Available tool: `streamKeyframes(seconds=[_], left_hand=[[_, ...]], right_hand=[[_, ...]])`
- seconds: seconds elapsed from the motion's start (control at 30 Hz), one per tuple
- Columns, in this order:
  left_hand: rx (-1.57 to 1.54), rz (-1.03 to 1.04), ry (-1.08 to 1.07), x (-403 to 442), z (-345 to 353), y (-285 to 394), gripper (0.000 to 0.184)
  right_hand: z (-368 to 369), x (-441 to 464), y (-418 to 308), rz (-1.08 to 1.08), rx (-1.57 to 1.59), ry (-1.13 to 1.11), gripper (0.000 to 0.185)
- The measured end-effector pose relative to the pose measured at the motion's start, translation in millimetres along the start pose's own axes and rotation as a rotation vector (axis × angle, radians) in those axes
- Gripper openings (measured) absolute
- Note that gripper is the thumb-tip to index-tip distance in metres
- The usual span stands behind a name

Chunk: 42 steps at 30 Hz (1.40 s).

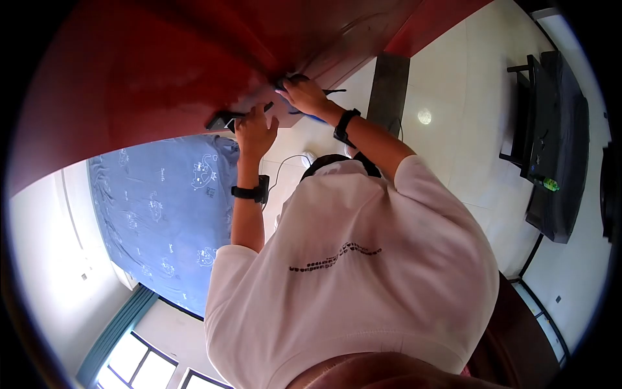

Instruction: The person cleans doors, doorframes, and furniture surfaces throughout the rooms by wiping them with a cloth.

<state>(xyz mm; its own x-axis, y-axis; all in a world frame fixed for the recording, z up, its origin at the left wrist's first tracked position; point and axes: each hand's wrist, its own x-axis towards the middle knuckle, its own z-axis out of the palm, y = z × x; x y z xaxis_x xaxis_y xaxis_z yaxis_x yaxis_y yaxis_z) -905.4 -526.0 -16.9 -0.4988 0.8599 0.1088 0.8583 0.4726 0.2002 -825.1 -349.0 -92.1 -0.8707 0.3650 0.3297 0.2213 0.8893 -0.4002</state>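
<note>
My left hand point(257, 134) reaches over the near part of a red glossy surface, thumb apart and fingers stretched out. Beside its fingers lies a dark flat object point(220, 121), and another dark piece point(268, 106) shows at the fingertips. Whether these two join behind the hand is hidden. Further right, the fingers of my right hand point(303, 95) are curled round a black object point(296, 78) that I cannot identify. A thin black rod or cord point(335, 91) sticks out past this hand, and something blue point(315, 118) shows below it.
The red surface point(162, 78) spans the top. On the left is a bed with a blue printed sheet point(155, 207). A pale cord point(280, 170) hangs near my feet. A black low stand point(531, 123) with a green-labelled bottle point(551, 185) is on the right.
</note>
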Motion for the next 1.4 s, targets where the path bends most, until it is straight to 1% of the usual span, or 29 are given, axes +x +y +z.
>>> streamKeyframes(seconds=[0.07, 0.13, 0.17, 0.2, 0.27, 0.3, 0.33, 0.37, 0.4, 0.47, 0.5, 0.57, 0.6, 0.67, 0.8, 0.87, 0.9, 0.93, 1.0, 1.03, 1.1, 1.13, 1.17, 1.23, 1.27, 1.3, 1.33, 1.37, 1.4], left_hand=[[0.005, -0.005, -0.044, -3, -1, 1, 0.038], [-0.037, 0.010, -0.032, -8, -7, 2, 0.036], [-0.066, 0.038, -0.004, -4, -7, 2, 0.034], [-0.070, 0.017, -0.001, -2, -6, 0, 0.034], [-0.079, 0.044, 0.014, -6, -4, -3, 0.032], [-0.091, 0.011, -0.017, -1, -7, -1, 0.030], [-0.090, -0.002, -0.028, -4, -10, 0, 0.030], [-0.096, 0.005, -0.001, -3, -10, 1, 0.030], [-0.105, 0.013, 0.016, -4, -10, 3, 0.029], [-0.104, -0.011, 0.007, 0, -11, 4, 0.028], [-0.097, -0.021, 0.007, 0, -10, 4, 0.027], [-0.107, -0.063, -0.024, 0, -8, 7, 0.028], [-0.112, -0.095, -0.049, 2, -9, 7, 0.028], [-0.082, -0.113, -0.086, 2, -9, 9, 0.028], [-0.076, -0.130, -0.127, 4, -9, 10, 0.026], [-0.088, -0.129, -0.140, 1, -6, 9, 0.028], [-0.088, -0.125, -0.118, -2, -6, 9, 0.028], [-0.090, -0.119, -0.091, -2, -5, 8, 0.029], [-0.118, -0.099, -0.088, 0, -9, 8, 0.033], [-0.130, -0.100, -0.077, 1, -10, 8, 0.033], [-0.153, -0.156, -0.114, 2, -7, 9, 0.034], [-0.160, -0.151, -0.118, 2, -6, 8, 0.034], [-0.151, -0.164, -0.119, 1, -6, 7, 0.034], [-0.123, -0.152, -0.118, 5, -11, 13, 0.032], [-0.120, -0.151, -0.118, 5, -13, 13, 0.032], [-0.122, -0.165, -0.196, 6, -15, 12, 0.033], [-0.124, -0.174, -0.277, 8, -17, 9, 0.034], [-0.122, -0.163, -0.276, 7, -16, 5, 0.034], [-0.097, -0.095, -0.227, 6, -12, 1, 0.028]], right_hand=[[10, -4, 10, 0.037, 0.007, 0.003, 0.025], [28, -11, 40, -0.023, -0.020, 0.060, 0.023], [18, -10, 41, 0.019, -0.020, -0.047, 0.020], [15, -4, 48, 0.003, -0.017, -0.061, 0.020], [9, 1, 65, -0.157, -0.119, -0.139, 0.019], [0, 6, 75, -0.056, -0.114, -0.274, 0.019], [8, 1, 96, -0.058, -0.127, -0.216, 0.017], [0, 2, 112, -0.188, -0.143, 0.004, 0.018], [-6, -1, 123, -0.183, -0.223, 0.000, 0.021], [-18, 1, 144, -0.019, -0.163, -0.023, 0.023], [-22, -1, 147, -0.019, -0.158, -0.032, 0.023], [-29, -1, 148, 0.215, -0.105, 0.048, 0.024], [-23, -3, 145, 0.220, -0.101, 0.051, 0.024], [2, -4, 125, 0.121, -0.071, 0.082, 0.021], [34, -11, 68, 0.058, 0.184, -0.150, 0.019], [29, -9, 36, -0.152, 0.182, -0.234, 0.018], [18, -1, 25, -0.225, 0.135, -0.110, 0.019], [13, 4, 29, -0.277, 0.094, -0.161, 0.020], [7, 5, 46, -0.267, 0.100, -0.181, 0.022], [7, 5, 61, -0.255, 0.082, -0.173, 0.022], [6, 4, 97, -0.211, 0.020, -0.277, 0.022], [-1, 5, 119, -0.171, -0.064, -0.260, 0.022], [3, 2, 149, 0.023, 0.011, -0.281, 0.022], [-55, 13, 186, 0.150, -0.090, -0.150, 0.027], [-80, 20, 207, 0.098, -0.153, -0.024, 0.028], [-101, 24, 229, 0.051, -0.216, 0.106, 0.029], [-113, 23, 252, 0.212, -0.203, 0.134, 0.030], [-122, 24, 271, 0.369, -0.190, 0.164, 0.031], [-130, 28, 283, 0.370, -0.197, 0.172, 0.031]])
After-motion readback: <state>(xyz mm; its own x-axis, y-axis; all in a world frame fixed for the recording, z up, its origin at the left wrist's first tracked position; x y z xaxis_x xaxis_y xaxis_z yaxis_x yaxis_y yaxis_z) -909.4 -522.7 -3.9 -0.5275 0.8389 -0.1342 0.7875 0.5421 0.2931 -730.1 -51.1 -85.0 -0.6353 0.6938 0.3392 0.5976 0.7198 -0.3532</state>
